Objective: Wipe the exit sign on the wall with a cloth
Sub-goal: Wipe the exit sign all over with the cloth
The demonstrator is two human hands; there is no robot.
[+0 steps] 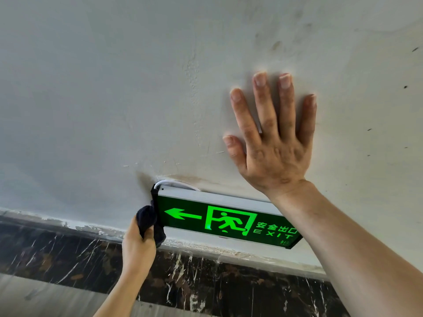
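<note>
Cloth (150,219) in left hand (138,244), against exit sign (229,221) left end.

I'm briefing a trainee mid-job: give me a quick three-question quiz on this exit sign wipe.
1. True or false: the left hand holds the cloth at the left end of the exit sign.
2. Where does the right hand rest? A) on the sign B) flat on the wall above the sign C) on the cloth
3. Which way does the sign's arrow point in the picture?

Key: 1 true; 2 B; 3 left.
</note>
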